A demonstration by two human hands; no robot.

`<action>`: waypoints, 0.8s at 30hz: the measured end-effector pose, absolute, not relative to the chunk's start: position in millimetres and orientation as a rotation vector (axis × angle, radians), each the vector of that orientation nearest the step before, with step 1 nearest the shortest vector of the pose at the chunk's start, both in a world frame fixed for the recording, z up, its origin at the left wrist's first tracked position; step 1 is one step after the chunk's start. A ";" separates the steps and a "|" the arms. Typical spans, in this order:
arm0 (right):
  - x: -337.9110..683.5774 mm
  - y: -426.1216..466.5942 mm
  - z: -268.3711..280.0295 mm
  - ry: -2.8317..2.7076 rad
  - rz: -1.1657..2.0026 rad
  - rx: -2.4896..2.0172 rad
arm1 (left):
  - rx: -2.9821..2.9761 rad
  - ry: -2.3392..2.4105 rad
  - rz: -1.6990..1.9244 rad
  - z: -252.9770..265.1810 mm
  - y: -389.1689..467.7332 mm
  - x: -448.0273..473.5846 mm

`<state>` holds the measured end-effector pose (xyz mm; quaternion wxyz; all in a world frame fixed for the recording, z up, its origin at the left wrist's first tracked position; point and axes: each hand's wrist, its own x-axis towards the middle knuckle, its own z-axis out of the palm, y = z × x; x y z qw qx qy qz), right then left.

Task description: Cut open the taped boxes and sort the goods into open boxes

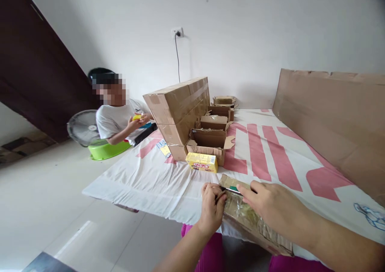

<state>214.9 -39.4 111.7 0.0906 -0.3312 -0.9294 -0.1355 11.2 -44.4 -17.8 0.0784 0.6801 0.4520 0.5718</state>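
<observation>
A taped cardboard box [255, 220] lies at the table's near edge in front of me. My left hand [212, 204] is closed on a flap at the box's left end. My right hand [267, 202] rests over the top of the box, its fingers round a box cutter [233, 188] with a green part showing. The cutter's thin tip reaches toward my left fingers, and the rest of it is hidden by my right hand. Just beyond the box sits a small yellow carton [202, 162] with printed lettering.
Several opened cardboard boxes [207, 139] run in a row along stacked closed cartons [177, 119]. A large cardboard sheet [331, 115] stands at right on the cloth-covered table [144, 188]. Another person [116, 123] sits left, holding something yellow, near a fan [84, 127] and green basin [108, 150].
</observation>
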 end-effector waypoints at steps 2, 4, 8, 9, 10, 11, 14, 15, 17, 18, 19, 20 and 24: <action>219.9 -40.3 115.6 -2.810 -0.437 -0.973 | 2.042 1.354 1.698 -17.5 -45.4 12.3; 230.5 -41.6 121.5 -2.842 -0.448 -0.962 | 2.035 1.339 1.686 -17.6 -46.4 14.1; 257.0 -45.1 136.1 -2.827 -0.451 -0.957 | 1.953 1.270 1.723 -19.2 -46.1 18.2; 261.5 -46.1 138.4 -2.802 -0.444 -0.959 | 1.929 1.259 1.736 -19.8 -45.4 18.9; 264.2 -47.1 139.2 -2.767 -0.441 -0.960 | 1.905 1.254 1.744 -20.5 -44.5 19.5; 264.8 -48.0 138.6 -2.725 -0.442 -0.972 | 1.882 1.253 1.747 -21.1 -43.6 19.8; 255.2 -49.0 130.6 -2.655 -0.437 -1.036 | 1.806 1.254 1.749 -22.6 -41.3 19.8; 249.1 -48.4 127.4 -2.656 -0.423 -1.064 | 1.785 1.252 1.749 -23.0 -40.9 19.5; 235.7 -45.9 122.9 -2.700 -0.378 -1.103 | 1.757 1.244 1.752 -23.6 -40.7 18.9; 229.7 -44.4 121.8 -2.736 -0.358 -1.104 | 1.746 1.240 1.755 -23.8 -40.8 18.9; 224.8 -43.0 121.3 -2.772 -0.346 -1.101 | 1.737 1.238 1.758 -24.0 -41.1 19.1; 221.7 -41.9 121.2 -2.813 -0.338 -1.085 | 1.729 1.237 1.760 -24.1 -41.4 19.7; 232.0 -45.5 120.3 -2.927 -0.381 -1.027 | 1.722 1.225 1.750 -24.8 -43.5 25.3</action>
